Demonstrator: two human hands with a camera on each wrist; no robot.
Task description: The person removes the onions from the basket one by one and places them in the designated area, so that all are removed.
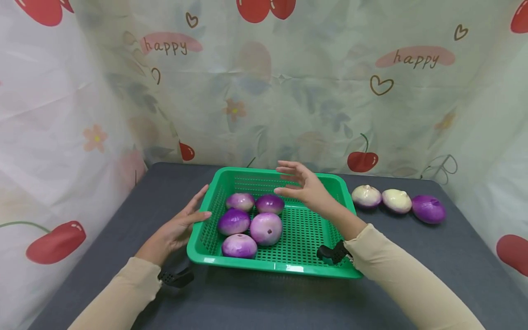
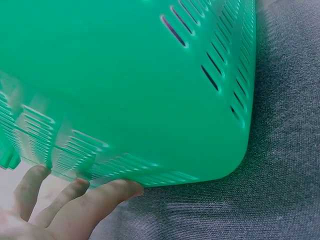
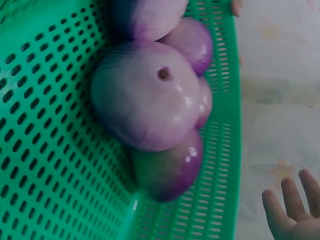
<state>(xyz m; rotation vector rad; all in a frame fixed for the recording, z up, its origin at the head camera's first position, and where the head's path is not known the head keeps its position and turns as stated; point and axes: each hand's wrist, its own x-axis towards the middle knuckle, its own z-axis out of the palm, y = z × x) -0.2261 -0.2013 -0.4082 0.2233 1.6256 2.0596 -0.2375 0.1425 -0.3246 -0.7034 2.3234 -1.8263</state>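
Observation:
A green plastic basket stands on the table, with several purple onions grouped in its left half. My left hand rests against the basket's left side, thumb at the rim and the other fingers spread along the outer wall. In the left wrist view, its fingertips touch the slotted wall low down. My right hand hovers over the back middle of the basket with fingers apart, holding nothing. The right wrist view shows a large pale purple onion close up among the others.
To the right of the basket, two whitish onions and a deep purple onion lie in a row on the dark grey table. A printed curtain hangs behind and along both sides.

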